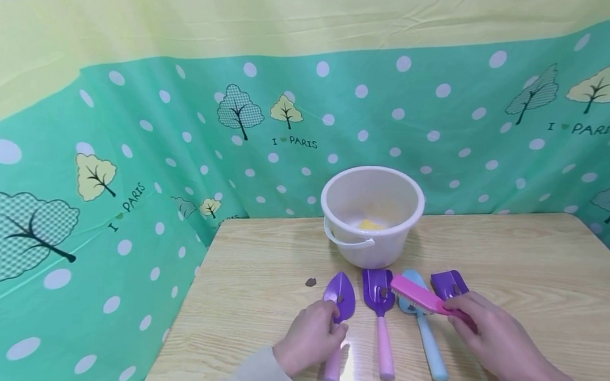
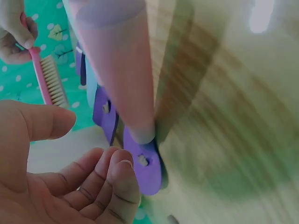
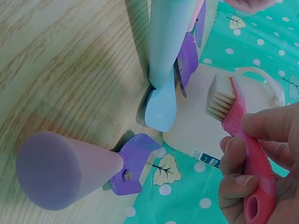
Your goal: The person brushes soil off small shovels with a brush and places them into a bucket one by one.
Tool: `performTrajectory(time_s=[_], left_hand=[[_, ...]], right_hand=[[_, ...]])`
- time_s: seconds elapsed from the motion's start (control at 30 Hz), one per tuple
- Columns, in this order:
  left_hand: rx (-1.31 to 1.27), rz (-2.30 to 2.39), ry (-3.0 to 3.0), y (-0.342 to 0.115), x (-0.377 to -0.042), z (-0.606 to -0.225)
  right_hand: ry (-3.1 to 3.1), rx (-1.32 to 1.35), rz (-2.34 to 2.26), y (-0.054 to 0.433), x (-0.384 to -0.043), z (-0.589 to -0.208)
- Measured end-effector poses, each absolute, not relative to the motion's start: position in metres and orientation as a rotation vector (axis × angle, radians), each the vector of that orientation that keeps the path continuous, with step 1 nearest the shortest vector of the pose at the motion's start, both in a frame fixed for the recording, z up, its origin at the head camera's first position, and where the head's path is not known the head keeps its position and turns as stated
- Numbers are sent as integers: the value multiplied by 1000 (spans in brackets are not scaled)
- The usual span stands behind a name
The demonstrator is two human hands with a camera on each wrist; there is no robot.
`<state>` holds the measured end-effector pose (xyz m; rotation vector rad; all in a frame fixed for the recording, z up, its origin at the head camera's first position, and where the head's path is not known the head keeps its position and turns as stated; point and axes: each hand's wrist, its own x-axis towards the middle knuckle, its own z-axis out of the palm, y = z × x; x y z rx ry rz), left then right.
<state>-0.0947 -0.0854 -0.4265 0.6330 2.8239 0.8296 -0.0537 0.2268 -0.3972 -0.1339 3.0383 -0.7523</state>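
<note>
My right hand (image 1: 497, 332) grips a pink brush (image 1: 417, 295) by its handle; the pale bristles (image 3: 221, 98) show in the right wrist view. The brush head hangs over a light-blue garden scoop (image 1: 428, 338). My left hand (image 1: 311, 336) hovers over a pointed purple trowel (image 1: 348, 299) with a pink handle. In the left wrist view its thumb and loosely bent fingers stand apart with nothing between them. Between the hands lies a purple shovel (image 1: 376, 292) with a small brown bit on its blade. Another purple shovel (image 1: 444, 284) lies partly hidden behind my right hand.
A white bucket (image 1: 345, 248) with a yellow thing (image 1: 369, 225) inside stands behind the tools. One brown flake (image 1: 310, 282) lies on the wooden table (image 1: 257, 272), left of the trowel. Green dotted cloth (image 1: 284, 174) hangs at the back and sides.
</note>
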Motion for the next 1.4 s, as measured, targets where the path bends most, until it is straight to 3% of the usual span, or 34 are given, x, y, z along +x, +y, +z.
performTrajectory(time_s=[1.4], left_hand=[[328,919,2835,-76,-79,-455]], right_hand=[[3100,-179,-766,228,-49,-402]])
